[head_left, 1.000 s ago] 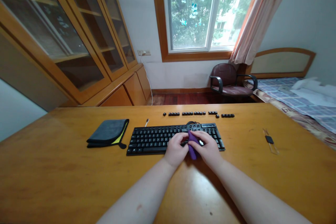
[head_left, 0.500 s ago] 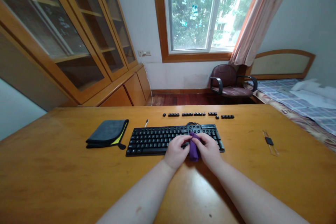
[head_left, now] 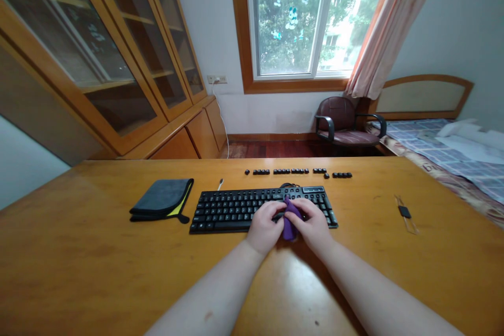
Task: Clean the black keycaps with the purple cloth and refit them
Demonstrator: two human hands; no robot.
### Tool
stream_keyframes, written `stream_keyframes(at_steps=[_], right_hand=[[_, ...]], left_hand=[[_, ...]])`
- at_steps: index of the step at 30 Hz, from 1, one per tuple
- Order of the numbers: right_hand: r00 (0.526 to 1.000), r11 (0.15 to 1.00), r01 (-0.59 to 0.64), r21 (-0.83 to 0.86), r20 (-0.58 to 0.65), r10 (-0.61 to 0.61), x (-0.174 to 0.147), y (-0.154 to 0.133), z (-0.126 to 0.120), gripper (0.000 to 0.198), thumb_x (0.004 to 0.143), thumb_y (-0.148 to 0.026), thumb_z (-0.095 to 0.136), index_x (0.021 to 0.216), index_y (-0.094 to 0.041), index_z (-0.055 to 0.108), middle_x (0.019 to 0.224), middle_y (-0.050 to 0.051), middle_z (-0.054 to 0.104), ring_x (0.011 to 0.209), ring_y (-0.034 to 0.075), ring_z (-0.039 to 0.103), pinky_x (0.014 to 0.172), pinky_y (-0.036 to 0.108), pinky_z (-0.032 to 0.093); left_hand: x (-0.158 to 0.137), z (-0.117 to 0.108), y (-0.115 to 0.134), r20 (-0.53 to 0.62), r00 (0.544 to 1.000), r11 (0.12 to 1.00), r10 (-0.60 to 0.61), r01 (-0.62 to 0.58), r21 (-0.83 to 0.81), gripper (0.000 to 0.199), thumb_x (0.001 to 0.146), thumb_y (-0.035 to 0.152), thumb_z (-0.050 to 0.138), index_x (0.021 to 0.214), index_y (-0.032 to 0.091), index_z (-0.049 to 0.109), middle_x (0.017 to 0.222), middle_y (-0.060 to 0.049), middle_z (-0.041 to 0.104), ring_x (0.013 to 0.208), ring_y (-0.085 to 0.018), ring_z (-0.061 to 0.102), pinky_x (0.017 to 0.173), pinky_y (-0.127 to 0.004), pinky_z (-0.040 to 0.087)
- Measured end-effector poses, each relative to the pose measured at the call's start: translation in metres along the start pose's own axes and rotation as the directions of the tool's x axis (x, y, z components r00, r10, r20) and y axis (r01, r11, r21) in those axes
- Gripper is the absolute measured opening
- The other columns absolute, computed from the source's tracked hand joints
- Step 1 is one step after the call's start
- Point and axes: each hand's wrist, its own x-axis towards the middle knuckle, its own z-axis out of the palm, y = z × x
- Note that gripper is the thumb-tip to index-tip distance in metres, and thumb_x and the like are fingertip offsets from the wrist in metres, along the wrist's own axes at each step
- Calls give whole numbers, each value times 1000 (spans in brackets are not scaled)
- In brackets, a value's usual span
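A small purple cloth (head_left: 290,230) is pinched between my two hands over the front right part of a black keyboard (head_left: 224,211). My left hand (head_left: 264,224) is closed on its left side, fingertips at its upper end. Closed on the right side is my right hand (head_left: 314,223), its thumb pressed across the fabric. Whether anything is wrapped inside the cloth is hidden. Bare gaps show in the keyboard's upper row. Behind it, loose black keycaps (head_left: 281,171) lie in a broken line along the desk.
On the wooden desk (head_left: 98,273), a folded grey cloth with yellow lining (head_left: 161,198) lies left of the keyboard. A small white-handled brush (head_left: 220,184) rests behind it. To the right is a black key puller with wire loops (head_left: 404,212). An armchair (head_left: 340,121) stands beyond the desk.
My right thumb has shifted slightly down and left across the purple cloth, and the cloth's folds have changed. Both hands stay in nearly the same place.
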Motion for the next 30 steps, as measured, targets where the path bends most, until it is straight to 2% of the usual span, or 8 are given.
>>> stream_keyframes(at_steps=[5,11,17,20,22,25,27,30], right_hand=[[999,998,-38,-44,1,38,1,-5,0,12,75,-33,62,77,-21,66,79,4,64,76,20,59,72,34,47],[995,994,-104,-23,-2,104,3,-5,-3,15,78,-32,57,76,-21,67,75,4,66,73,20,60,70,32,46],[963,957,-250,149,-65,261,3,6,0,23,76,-38,59,83,-18,68,81,6,69,76,22,63,71,34,49],[946,926,-247,284,-135,294,5,10,2,29,75,-40,59,92,-17,64,87,7,70,79,22,64,72,35,50],[940,917,-226,329,-173,294,6,12,1,29,74,-38,59,94,-17,62,90,8,69,83,22,63,74,35,50],[946,920,-209,333,-168,276,6,13,-1,19,76,-31,56,88,-18,60,88,7,67,83,21,63,78,36,49],[958,940,-174,294,-168,231,5,14,-3,11,76,-24,52,82,-18,59,87,6,65,84,20,62,81,37,48],[982,983,-101,156,-144,124,5,12,-7,13,75,-18,49,82,-19,60,90,5,64,90,21,59,85,39,45]], left_hand=[[-1,0,0,25,999,999,28,-29,39,23,72,10,57,91,19,65,90,-4,67,85,-16,62,81,-32,53],[1,1,6,52,996,996,-67,69,-50,23,74,12,57,94,20,65,91,-4,66,84,-15,63,78,-29,54],[1,3,6,40,980,961,-194,199,-194,19,72,16,61,90,17,65,88,-4,66,78,-14,64,75,-28,55],[2,3,3,5,972,946,-235,230,-229,21,71,17,63,92,16,64,92,-6,65,82,-15,64,77,-29,54],[3,3,1,-16,966,930,-259,245,-273,23,72,17,62,95,16,62,94,-7,65,86,-16,63,81,-30,53],[6,5,-2,-17,948,880,-318,289,-377,26,73,16,61,98,15,58,94,-7,64,87,-15,63,83,-31,52],[8,6,-4,-16,934,845,-358,316,-432,24,72,17,61,96,15,57,90,-6,65,84,-15,63,81,-31,53],[10,5,-3,-10,930,833,-367,324,-448,21,73,19,60,94,14,59,87,-6,65,82,-15,63,80,-31,53]])
